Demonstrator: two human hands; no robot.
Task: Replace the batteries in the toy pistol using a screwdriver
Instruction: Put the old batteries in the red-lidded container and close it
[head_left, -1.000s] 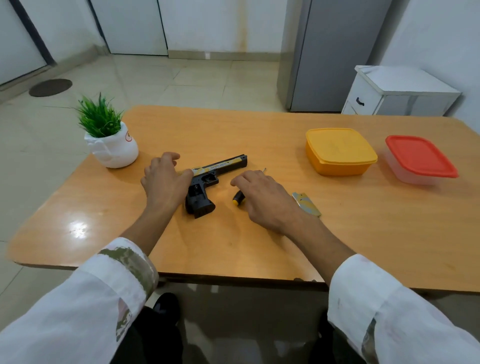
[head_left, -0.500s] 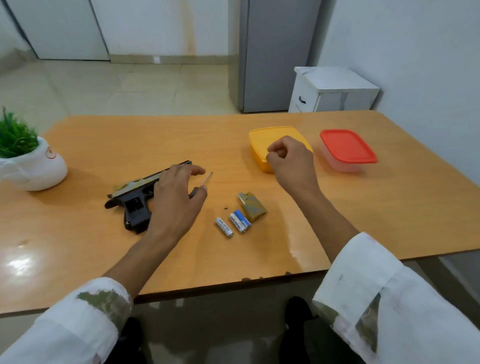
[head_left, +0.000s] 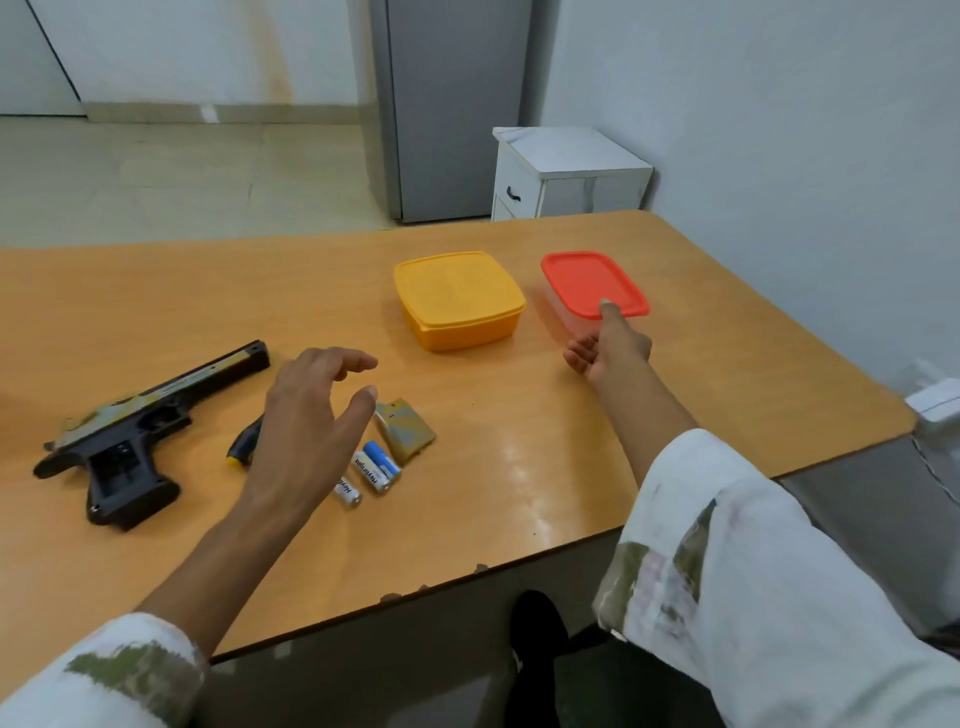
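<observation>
Since the earlier frame, the right hand (head_left: 608, 348) has crossed from the yellow box (head_left: 460, 299) to the red-lidded box (head_left: 587, 280) at its 3 o'clock. Its thumb (head_left: 610, 312) lies straight on the lid's near rim, and the other fingers are loosely curled and hold nothing. The left hand (head_left: 306, 431) has shifted off the toy pistol (head_left: 130, 436). It hovers with fingers spread wide and empty above the screwdriver (head_left: 244, 447). The pistol lies on its side at the table's (head_left: 519, 467) 9 o'clock, with its barrel pointing to 2 o'clock. The screwdriver lies just at the pistol's 3 o'clock. Three batteries (head_left: 376, 467) lie at the left hand's 4 o'clock, just beside the battery cover (head_left: 405, 428).
</observation>
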